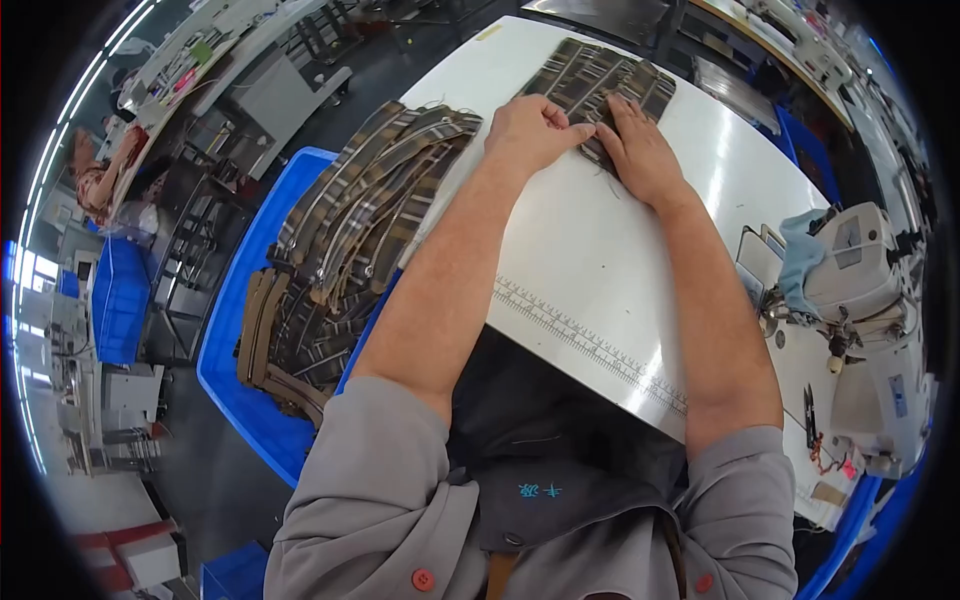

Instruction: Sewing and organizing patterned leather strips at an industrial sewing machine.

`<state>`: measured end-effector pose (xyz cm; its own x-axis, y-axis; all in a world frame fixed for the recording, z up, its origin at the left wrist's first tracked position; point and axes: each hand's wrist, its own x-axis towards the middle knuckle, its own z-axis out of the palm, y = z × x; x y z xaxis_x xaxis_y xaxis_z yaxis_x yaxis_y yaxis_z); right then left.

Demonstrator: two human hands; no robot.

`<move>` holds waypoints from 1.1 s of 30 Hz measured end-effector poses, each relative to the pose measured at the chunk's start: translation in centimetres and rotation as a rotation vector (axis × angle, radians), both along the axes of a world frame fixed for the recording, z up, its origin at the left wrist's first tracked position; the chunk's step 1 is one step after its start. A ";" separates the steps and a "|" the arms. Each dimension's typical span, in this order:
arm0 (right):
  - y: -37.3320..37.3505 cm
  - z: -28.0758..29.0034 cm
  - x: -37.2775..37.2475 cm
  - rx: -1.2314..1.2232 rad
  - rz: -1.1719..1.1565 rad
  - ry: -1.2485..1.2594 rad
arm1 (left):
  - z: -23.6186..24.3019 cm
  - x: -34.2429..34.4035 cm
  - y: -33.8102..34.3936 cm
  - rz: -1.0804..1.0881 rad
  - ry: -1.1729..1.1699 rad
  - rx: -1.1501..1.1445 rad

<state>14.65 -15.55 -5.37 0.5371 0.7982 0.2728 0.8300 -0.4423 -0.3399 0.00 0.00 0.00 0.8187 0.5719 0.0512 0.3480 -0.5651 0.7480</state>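
Observation:
Plaid fabric pieces in brown, black and cream lie side by side at the far end of the white table. My left hand is at their near left edge, fingers curled and thumb stretched toward the right hand. What its fingers pinch, if anything, is hidden. My right hand lies flat over the near right part of the plaid, fingers stretched out and thumb close to the left thumb. Loose threads hang from the near edge of the cloth between the hands.
To the left, a blue bin holds plaid strips with zippers and brown strips. A ruler scale runs along the table's near edge. At right stands a white sewing machine with a light-blue cloth and black snips.

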 end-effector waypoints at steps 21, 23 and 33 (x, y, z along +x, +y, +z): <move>-13.9 2.6 -8.8 -0.002 0.052 0.384 | -0.6 -16.7 19.3 0.306 0.128 0.471; -16.3 2.8 -11.3 0.057 0.080 0.421 | 1.2 -16.9 18.4 0.291 0.131 0.593; -27.0 4.3 -17.2 0.127 0.111 0.166 | 7.3 -11.6 -5.6 -0.568 -0.188 -0.451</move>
